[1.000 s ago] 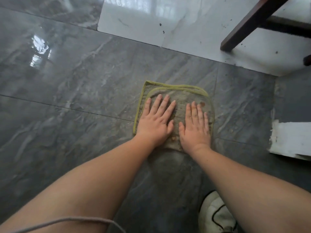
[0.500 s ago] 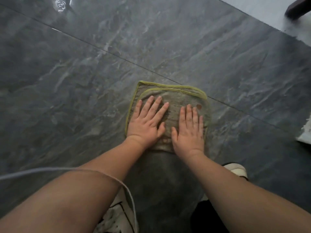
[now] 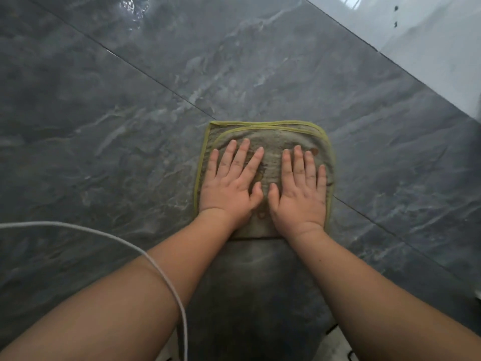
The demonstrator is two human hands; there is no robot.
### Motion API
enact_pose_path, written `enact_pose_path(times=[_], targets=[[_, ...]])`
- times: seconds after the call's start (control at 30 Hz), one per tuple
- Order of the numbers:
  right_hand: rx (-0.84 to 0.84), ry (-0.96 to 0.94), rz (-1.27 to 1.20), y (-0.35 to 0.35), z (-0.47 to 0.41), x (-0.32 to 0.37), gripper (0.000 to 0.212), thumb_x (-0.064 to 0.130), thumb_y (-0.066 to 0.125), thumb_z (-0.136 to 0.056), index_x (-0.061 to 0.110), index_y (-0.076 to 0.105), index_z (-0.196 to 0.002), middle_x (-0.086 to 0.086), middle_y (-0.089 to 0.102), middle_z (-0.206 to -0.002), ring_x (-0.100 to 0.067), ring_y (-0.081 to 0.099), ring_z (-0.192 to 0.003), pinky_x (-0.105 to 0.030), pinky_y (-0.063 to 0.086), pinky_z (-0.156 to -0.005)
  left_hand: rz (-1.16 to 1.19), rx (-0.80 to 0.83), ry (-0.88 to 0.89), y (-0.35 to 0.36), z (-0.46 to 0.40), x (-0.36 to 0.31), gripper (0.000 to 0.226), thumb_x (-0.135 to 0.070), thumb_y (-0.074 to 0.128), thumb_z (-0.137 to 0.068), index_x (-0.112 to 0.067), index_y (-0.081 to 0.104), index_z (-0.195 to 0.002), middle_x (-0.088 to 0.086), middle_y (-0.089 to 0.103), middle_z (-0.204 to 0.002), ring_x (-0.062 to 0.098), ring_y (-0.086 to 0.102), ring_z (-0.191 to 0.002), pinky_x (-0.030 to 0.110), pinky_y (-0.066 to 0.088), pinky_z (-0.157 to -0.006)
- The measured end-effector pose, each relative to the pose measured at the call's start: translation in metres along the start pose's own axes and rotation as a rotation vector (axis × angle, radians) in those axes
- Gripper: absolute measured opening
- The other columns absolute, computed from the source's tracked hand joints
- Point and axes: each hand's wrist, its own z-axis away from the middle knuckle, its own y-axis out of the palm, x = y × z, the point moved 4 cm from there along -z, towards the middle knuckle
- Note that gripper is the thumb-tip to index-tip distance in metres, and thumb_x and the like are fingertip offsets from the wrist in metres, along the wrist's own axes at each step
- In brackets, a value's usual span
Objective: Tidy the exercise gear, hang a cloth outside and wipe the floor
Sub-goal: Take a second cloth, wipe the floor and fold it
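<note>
While flat, fingers (image 3: 244, 162) atop cloth (image 3: 270, 138)

White cord (image 3: 166, 287) loops across lower left; pale glossy tiles (image 3: 429, 45) top right w/ dark specks.

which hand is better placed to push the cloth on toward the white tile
Right, marginally. Both hands press flat on the cloth, but the right hand lies on the side nearer the white tile at upper right. The left hand is farther from it.
</note>
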Motion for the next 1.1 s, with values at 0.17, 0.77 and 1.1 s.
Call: enact_pose_path(times=[0.17,0.77,1.1], targets=[[-0.047,0.029,-0.004,-0.018,-0.075,-0.010,0.073,0.046,0.034,-0.089,0.017,0.023,-0.155,-0.006,0.017,-0.164,-0.025,0.014,-0.151,-0.051,0.010,-0.121,-0.022,-0.022,0.002,-0.020,-0.081,0.003,0.072,-0.051,0.034,-0.088,-0.033,0.019,-0.155,0.002,0.014,-0.165,0.023,0.010,-0.152,0.051,0.003,-0.121],[-0.049,0.088,-0.047,-0.076,-0.311,-0.031,0.069,0.042,0.024,-0.095,0.023,0.003,-0.158,0.002,-0.002,-0.166,-0.016,-0.005,-0.152,-0.045,-0.004,-0.122,-0.069,-0.022,-0.047,-0.079,-0.319,0.015,0.069,-0.051,0.023,-0.092,-0.032,0.005,-0.157,0.001,0.001,-0.166,0.024,-0.001,-0.152,0.052,-0.002,-0.121],[-0.045,0.062,-0.065,-0.078,-0.310,-0.031,0.067,0.042,0.019,-0.096,0.023,-0.001,-0.158,0.002,-0.006,-0.166,-0.016,-0.008,-0.152,-0.045,-0.006,-0.122,-0.088,0.023,-0.041,-0.078,-0.321,0.015,0.067,-0.055,0.014,-0.096,-0.033,-0.003,-0.156,0.000,-0.008,-0.166,0.023,-0.008,-0.152,0.053,-0.008,-0.120]])
